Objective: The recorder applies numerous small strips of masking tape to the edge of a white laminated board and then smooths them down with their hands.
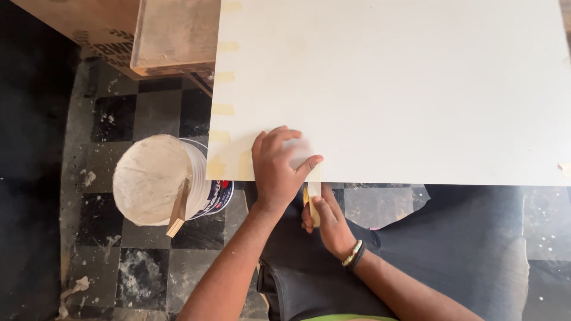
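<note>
Now the left hand (276, 169) lies flat, fingers spread, on the near edge of the white board (404, 89), pressing on a strip of tape (313, 173) there and grasping nothing. Just under the edge, the right hand (330, 223) is closed around a small yellowish tool (311, 208), which points up at the tape. More tape pieces (223, 110) sit along the board's left edge. A bucket (172, 178) with a wooden stick (178, 208) stands on the checkered floor (137, 113), left of the hands.

free: bare white board (404, 89) top | blocked left: bucket (160, 178), wooden crate (172, 35)
</note>
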